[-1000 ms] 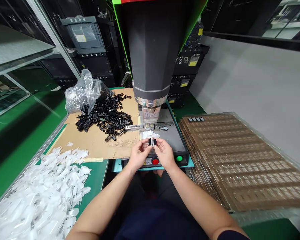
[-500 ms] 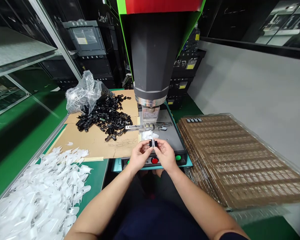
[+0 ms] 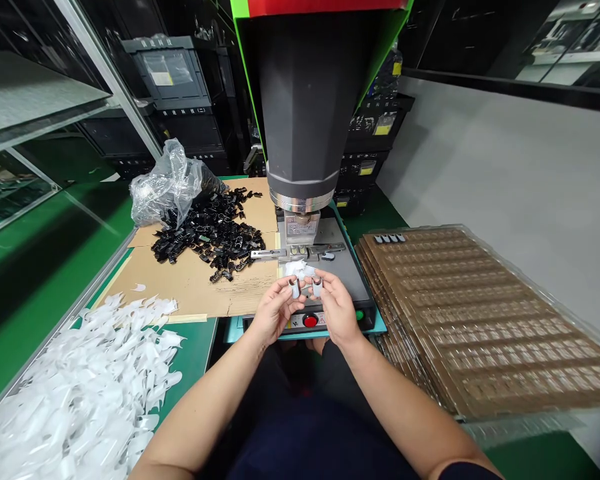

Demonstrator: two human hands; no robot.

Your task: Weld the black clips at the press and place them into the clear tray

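Observation:
My left hand (image 3: 274,311) pinches a small grey-white part (image 3: 295,287) between thumb and fingers. My right hand (image 3: 336,307) pinches a second small part (image 3: 317,286) of the same kind. Both hands hover close together over the front of the grey machine base (image 3: 347,273), just above the red button (image 3: 309,321). The two parts stand a few centimetres apart. A few white film scraps (image 3: 298,269) lie on the base right behind my fingers. The metal fixture (image 3: 300,252) under the big black press head (image 3: 305,100) is just beyond.
A heap of small black parts (image 3: 210,233) lies on cardboard (image 3: 190,287) at left, beside a crumpled plastic bag (image 3: 167,183). White film pieces (image 3: 80,387) pile up at the front left. Stacked brown blister trays (image 3: 480,320) fill the right, with several parts (image 3: 391,238) at their far corner.
The small parts that my hands held pressed together are now pulled apart, one in each hand, showing lighter faces. My hands shifted slightly away from me toward the fixture.

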